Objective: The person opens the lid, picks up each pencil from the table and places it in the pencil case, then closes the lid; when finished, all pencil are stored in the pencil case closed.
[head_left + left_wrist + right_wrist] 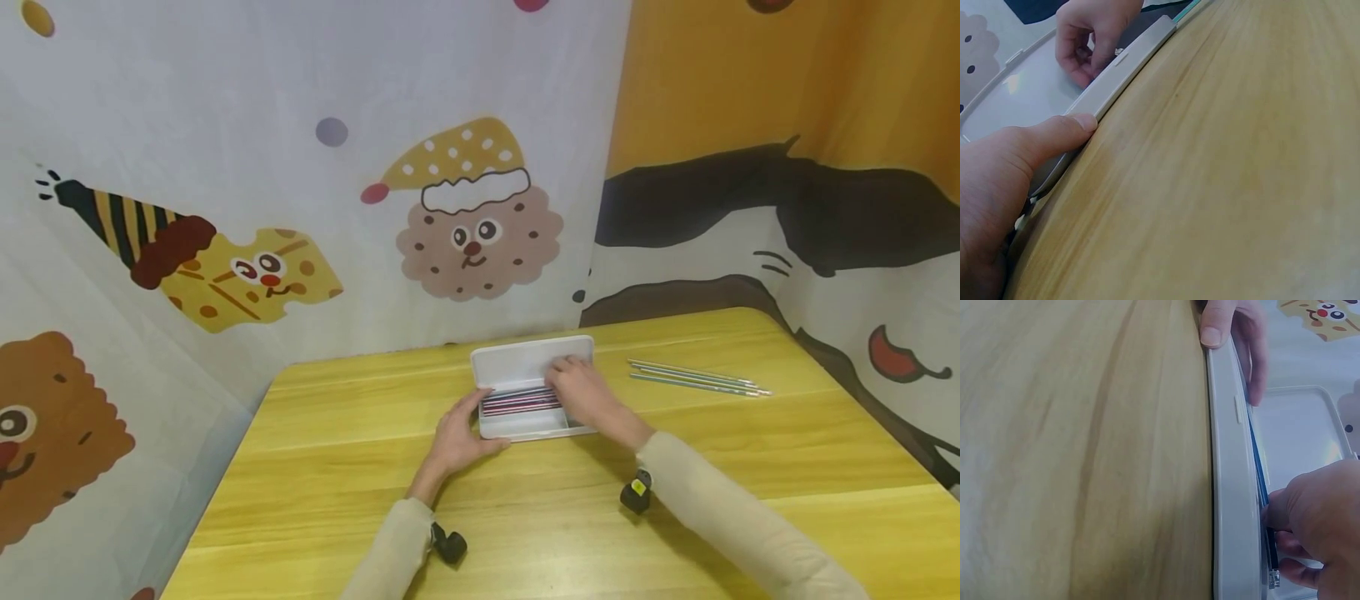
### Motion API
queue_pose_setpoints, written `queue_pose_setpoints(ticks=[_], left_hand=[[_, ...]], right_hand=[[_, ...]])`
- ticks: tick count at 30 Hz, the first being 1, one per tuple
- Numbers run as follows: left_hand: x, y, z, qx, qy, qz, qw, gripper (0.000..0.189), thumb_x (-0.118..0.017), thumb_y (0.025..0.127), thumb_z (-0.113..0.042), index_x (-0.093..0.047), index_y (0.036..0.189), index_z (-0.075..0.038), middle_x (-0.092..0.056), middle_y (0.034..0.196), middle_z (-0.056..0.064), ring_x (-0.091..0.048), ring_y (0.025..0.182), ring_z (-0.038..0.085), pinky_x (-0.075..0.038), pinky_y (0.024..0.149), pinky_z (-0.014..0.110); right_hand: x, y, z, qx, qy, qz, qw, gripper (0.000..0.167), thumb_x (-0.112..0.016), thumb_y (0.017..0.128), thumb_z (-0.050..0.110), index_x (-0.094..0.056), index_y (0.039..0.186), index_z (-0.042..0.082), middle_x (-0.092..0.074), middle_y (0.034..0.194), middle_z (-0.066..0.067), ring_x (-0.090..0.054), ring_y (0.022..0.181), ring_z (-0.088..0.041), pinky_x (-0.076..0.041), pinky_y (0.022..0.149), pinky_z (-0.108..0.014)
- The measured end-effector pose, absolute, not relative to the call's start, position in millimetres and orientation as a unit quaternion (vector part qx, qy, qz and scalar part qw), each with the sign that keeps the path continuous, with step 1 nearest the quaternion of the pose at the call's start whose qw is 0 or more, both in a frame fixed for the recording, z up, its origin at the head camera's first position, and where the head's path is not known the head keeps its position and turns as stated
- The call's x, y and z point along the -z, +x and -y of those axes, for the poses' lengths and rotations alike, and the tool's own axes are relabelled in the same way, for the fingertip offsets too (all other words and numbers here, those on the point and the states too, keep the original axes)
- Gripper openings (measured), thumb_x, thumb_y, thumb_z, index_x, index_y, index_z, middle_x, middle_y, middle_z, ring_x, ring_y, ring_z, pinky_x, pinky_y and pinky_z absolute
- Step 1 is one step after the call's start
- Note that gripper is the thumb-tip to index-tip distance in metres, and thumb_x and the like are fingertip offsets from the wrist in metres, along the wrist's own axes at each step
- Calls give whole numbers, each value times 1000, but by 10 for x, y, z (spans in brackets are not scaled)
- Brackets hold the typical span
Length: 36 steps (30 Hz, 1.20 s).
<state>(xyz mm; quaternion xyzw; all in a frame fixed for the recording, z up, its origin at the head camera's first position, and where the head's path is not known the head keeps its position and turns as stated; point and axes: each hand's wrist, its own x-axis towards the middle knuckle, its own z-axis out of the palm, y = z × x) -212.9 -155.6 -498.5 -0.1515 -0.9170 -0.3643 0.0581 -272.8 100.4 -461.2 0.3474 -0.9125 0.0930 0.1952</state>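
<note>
A white pencil case (pixel 525 432) stands with its lid (pixel 510 362) raised at the back. Inside lie several dark, red and purple pencils (pixel 517 403). My left hand (pixel 455 440) grips the case at its left end; in the left wrist view its thumb (pixel 1063 139) presses on the front wall. Over the right part of the case, my right hand (pixel 581 387) reaches in. In the right wrist view its fingers (pixel 1294 544) pinch a dark pencil (pixel 1272 553) with a silver end. The fingertips are partly hidden in the head view.
Several pale blue-green pencils (pixel 697 379) lie on the table to the right of the case. The yellow wood-grain table (pixel 337 467) ends at a cartoon-printed curtain (pixel 300 167) behind it. A small bare compartment strip (pixel 528 421) shows at the front of the case.
</note>
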Motion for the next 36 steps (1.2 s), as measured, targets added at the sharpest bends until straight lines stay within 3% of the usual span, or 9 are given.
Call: queue_pose_setpoints(ticks=[6, 14, 23, 32, 36], left_hand=[[5006, -2121, 1553, 374, -153, 913, 58, 92, -91, 69, -37, -48, 148, -17, -48, 149, 12, -45, 134, 33, -39, 109, 48], [5005, -2122, 1540, 374, -148, 914, 51, 93, -91, 69, -38, -47, 149, -18, -46, 151, 12, -43, 136, 32, -37, 110, 47], [4978, -2133, 1552, 377, -147, 913, 49, 95, -92, 69, -37, -46, 149, -17, -45, 152, 12, -43, 136, 33, -36, 111, 47], [4979, -2133, 1553, 375, -147, 914, 49, 94, -91, 69, -39, -46, 149, -18, -45, 152, 10, -43, 136, 32, -35, 112, 49], [4984, -2124, 1555, 372, -141, 916, 47, 95, -91, 69, -41, -46, 149, -19, -45, 152, 9, -42, 137, 32, -33, 112, 51]], right_hand=[[4625, -2722, -991, -105, 343, 913, 193, 14, -70, 83, -7, -73, 91, 4, -69, 108, -15, -62, 98, -35, -51, 92, -52], [4575, -2692, -1210, -157, 351, 894, 231, 16, -73, 78, -10, -69, 86, 3, -66, 99, -14, -62, 92, -33, -57, 80, -43], [4419, -2610, -1886, -249, 290, 904, 191, 14, -72, 83, -10, -70, 96, -6, -64, 90, -14, -61, 78, -28, -56, 66, -42], [4437, -2464, -2643, -204, 229, 939, 155, 16, -70, 84, -5, -70, 99, -5, -63, 89, -13, -61, 75, -28, -55, 60, -44], [4495, -2419, -2872, -187, 207, 945, 170, 15, -73, 82, -3, -70, 97, -4, -62, 85, -12, -60, 72, -28, -54, 58, -46]])
